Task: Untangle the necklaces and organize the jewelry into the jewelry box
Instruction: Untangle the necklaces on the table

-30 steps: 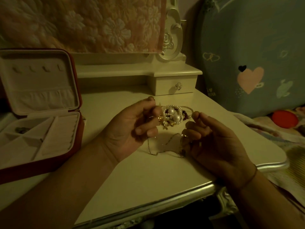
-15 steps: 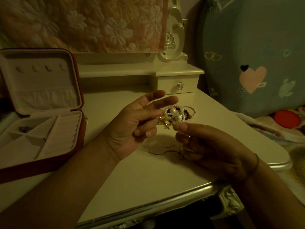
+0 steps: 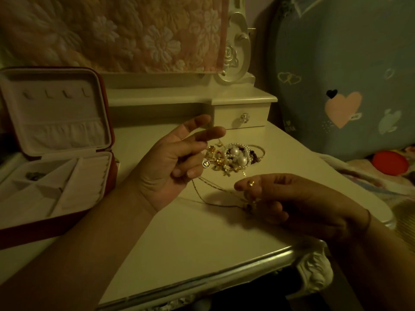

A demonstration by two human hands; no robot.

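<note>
A pile of jewelry [image 3: 235, 159], with pearl strands, dark beads and gold pieces, lies on the cream dressing table [image 3: 202, 239]. Thin gold necklace chains [image 3: 208, 194] run from my left hand [image 3: 173, 167] to my right hand [image 3: 289, 198]. My left hand is palm up, its upper fingers spread, its lower fingers curled round a chain with a small round pendant [image 3: 205, 163]. My right hand pinches the chains' tangled end just above the table. The red jewelry box [image 3: 56, 153] stands open at the left, with one small item [image 3: 34, 175] in a compartment.
A small drawer [image 3: 242, 117] with a glass knob sits behind the pile, under a carved mirror frame [image 3: 235, 52]. A blue cushion with hearts [image 3: 348, 75] leans at the right, with a red round object [image 3: 389, 163] beside it. The table's silver-edged front rim is near me.
My hands have drawn apart, stretching the chains between them. The right hand dropped lower and to the right; the left hand's upper fingers opened out, and the round pendant now shows.
</note>
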